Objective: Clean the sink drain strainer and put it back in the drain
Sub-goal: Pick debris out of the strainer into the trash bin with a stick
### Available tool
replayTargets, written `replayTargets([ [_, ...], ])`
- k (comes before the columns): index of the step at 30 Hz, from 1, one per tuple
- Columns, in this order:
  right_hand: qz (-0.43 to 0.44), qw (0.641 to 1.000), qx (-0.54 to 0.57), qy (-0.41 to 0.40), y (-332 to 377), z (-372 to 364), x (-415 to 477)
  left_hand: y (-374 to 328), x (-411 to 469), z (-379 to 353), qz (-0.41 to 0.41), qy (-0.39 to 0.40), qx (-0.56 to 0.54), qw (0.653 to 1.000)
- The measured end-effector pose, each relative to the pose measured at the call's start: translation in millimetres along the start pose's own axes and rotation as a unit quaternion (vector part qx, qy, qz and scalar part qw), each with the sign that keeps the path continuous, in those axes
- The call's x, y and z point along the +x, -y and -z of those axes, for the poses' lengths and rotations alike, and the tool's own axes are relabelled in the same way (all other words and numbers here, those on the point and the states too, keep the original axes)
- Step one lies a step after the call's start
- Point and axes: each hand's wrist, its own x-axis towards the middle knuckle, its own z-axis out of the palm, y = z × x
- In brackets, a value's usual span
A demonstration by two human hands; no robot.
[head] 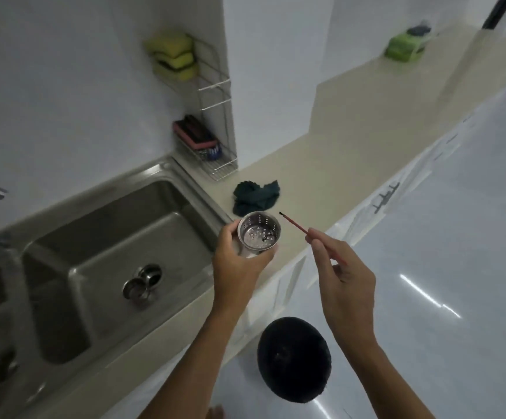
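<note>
The left hand (239, 261) is wrapped around the strainer (259, 230), a small perforated steel cup, holding it by its side with the open mouth tilted up toward the camera, out over the front edge of the surface (321, 182) and just right of the sink (118, 246). The right hand (344, 273) is closed in a pencil-like pinch on a thin red brush (295, 222), whose dark tip hangs just beside the strainer's rim, not touching it. A few dark specks appear to sit among the holes in the bottom, so the cleaning looks unfinished. The main risk is the position: the strainer is held over the floor (427, 297) and near a black bin (294, 359), not over the basin, so a slip of wet metal from the fingers would likely send it down there. Anything flicked loose by the bristles could also scatter onto the surface or the dark cloth (256, 197) behind. The brush is slender; pushing hard into the holes could bend it or jab it through toward the palm beneath. The drain (152, 274) lies open with a round metal piece (136, 290) resting beside it, so loosened bits rinsed there before the strainer is back could wash straight down.
</note>
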Motion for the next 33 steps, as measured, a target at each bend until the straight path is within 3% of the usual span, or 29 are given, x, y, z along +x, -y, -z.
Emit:
replayTargets([
  [7, 0.026, 0.994, -0.003, 0.103, 13, -122, -11, 62, 38, 146, 0.055, -0.100, 0.104, 0.988],
  [13, 0.016, 0.987, -0.045, 0.155, -4, -211, -25, 135, 72, 227, 0.093, -0.083, 0.220, 0.967],
  [17, 0.015, 0.978, -0.098, 0.183, -23, -245, -31, 186, 104, 227, 0.090, -0.005, 0.301, 0.949],
  [24, 0.009, 0.967, -0.175, 0.187, -60, -258, -29, 262, 153, 194, 0.091, 0.117, 0.476, 0.867],
  [27, 0.000, 0.967, -0.184, 0.176, -67, -258, -26, 280, 163, 189, 0.109, 0.126, 0.504, 0.847],
  [33, -0.005, 0.967, -0.186, 0.171, -77, -273, -21, 303, 177, 195, 0.106, 0.083, 0.521, 0.843],
])
